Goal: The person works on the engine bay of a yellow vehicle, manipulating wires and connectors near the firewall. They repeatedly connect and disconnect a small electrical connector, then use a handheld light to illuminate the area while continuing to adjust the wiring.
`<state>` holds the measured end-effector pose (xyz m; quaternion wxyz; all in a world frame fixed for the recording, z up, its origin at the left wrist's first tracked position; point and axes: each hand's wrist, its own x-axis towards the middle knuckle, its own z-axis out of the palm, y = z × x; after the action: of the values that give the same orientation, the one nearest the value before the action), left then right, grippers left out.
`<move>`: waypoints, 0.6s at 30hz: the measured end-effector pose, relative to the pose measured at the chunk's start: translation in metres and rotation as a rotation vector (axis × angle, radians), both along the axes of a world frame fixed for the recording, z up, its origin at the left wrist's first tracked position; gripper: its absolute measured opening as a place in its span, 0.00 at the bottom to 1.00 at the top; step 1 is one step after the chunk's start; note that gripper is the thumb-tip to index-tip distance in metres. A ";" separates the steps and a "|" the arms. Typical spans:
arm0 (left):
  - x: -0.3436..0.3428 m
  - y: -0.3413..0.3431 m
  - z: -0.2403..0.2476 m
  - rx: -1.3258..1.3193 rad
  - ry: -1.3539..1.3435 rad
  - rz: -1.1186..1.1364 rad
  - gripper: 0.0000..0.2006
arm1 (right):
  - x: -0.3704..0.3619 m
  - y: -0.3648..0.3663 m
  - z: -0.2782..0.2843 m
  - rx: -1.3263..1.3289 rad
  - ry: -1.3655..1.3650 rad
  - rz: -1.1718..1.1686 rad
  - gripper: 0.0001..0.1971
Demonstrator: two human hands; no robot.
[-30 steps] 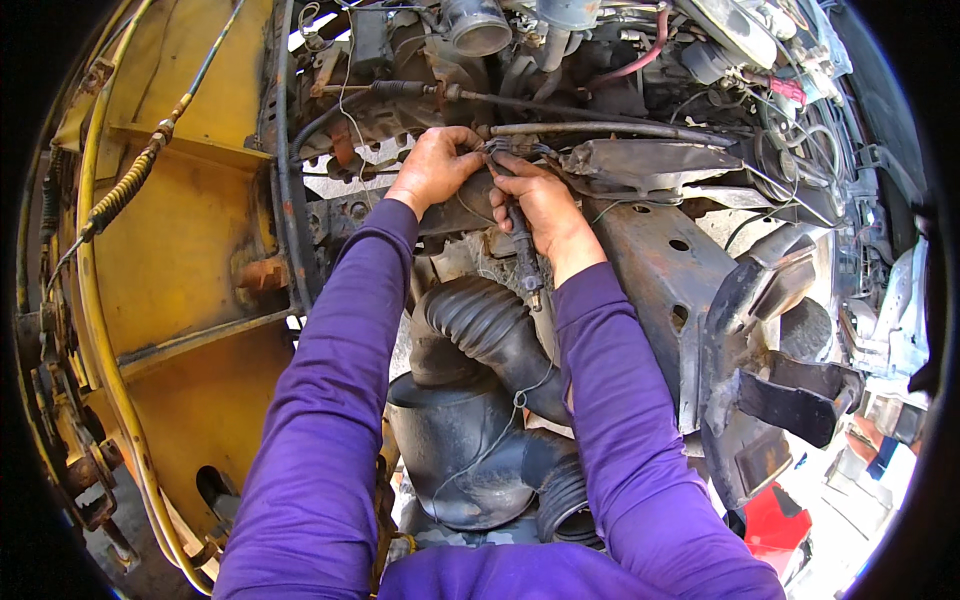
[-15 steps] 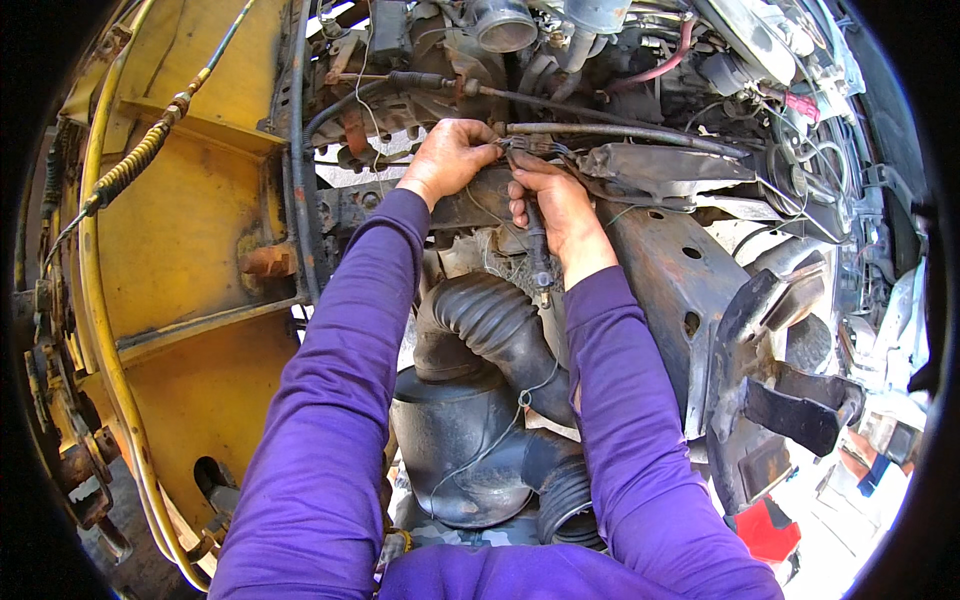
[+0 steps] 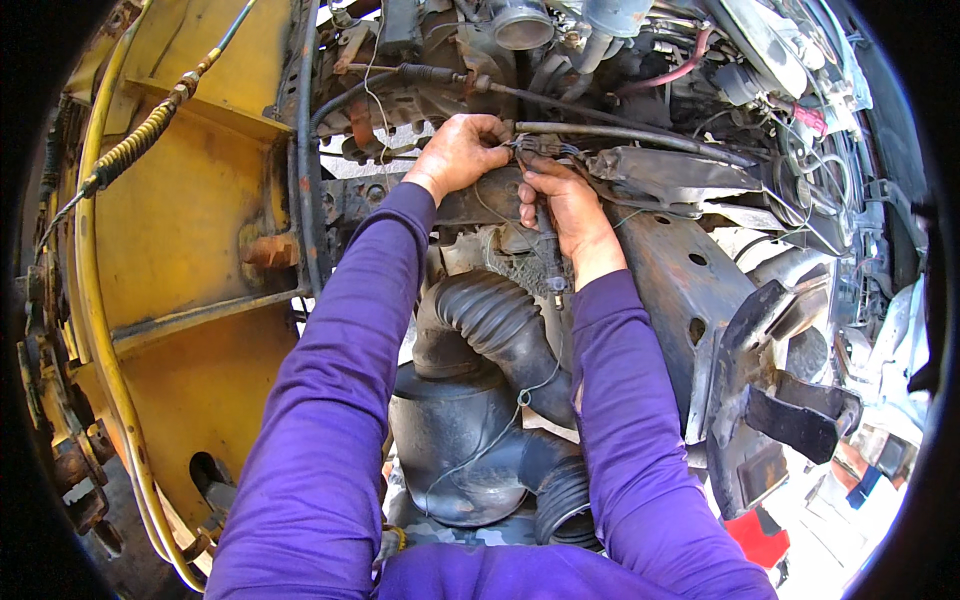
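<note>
My left hand (image 3: 462, 156) is closed, its thumb and forefinger pinching at the end of a bundle of thin wires (image 3: 545, 146). Close beside it, my right hand (image 3: 572, 212) grips the same wires between thumb and forefinger, its other fingers curled. A dark rod-like piece (image 3: 552, 256) with a lighter tip hangs down by the curled fingers of my right hand; whether they hold it I cannot tell. Rightward, the wires run toward a black wrapped sleeve (image 3: 675, 176). The exact spot where the fingertips meet is partly hidden.
Below my hands stands a black canister (image 3: 455, 440) with a ribbed hose (image 3: 490, 315). A rusty steel beam (image 3: 665, 270) slopes along the right, ending in a bracket (image 3: 800, 415). Yellow metal panels (image 3: 190, 230) and a yellow hose (image 3: 88, 260) fill the left. Engine parts lie beyond.
The view has shifted slightly. My hands keep their pinch on the wires, and the dark hanging piece by my right hand has tilted a little.
</note>
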<state>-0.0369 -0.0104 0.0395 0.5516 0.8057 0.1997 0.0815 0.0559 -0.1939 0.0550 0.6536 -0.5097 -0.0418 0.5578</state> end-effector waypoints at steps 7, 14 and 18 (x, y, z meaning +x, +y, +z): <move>0.002 -0.006 0.002 0.097 0.052 0.068 0.13 | 0.005 -0.006 -0.002 0.051 -0.033 0.091 0.17; 0.002 -0.002 -0.007 0.049 0.004 0.070 0.11 | 0.008 -0.006 0.004 0.016 0.014 0.126 0.22; 0.003 -0.005 0.009 0.060 0.012 0.053 0.10 | 0.009 -0.006 -0.001 0.021 -0.054 0.139 0.24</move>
<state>-0.0344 -0.0152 0.0483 0.5235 0.8169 0.2217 0.0973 0.0649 -0.2001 0.0541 0.6174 -0.5134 -0.1006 0.5875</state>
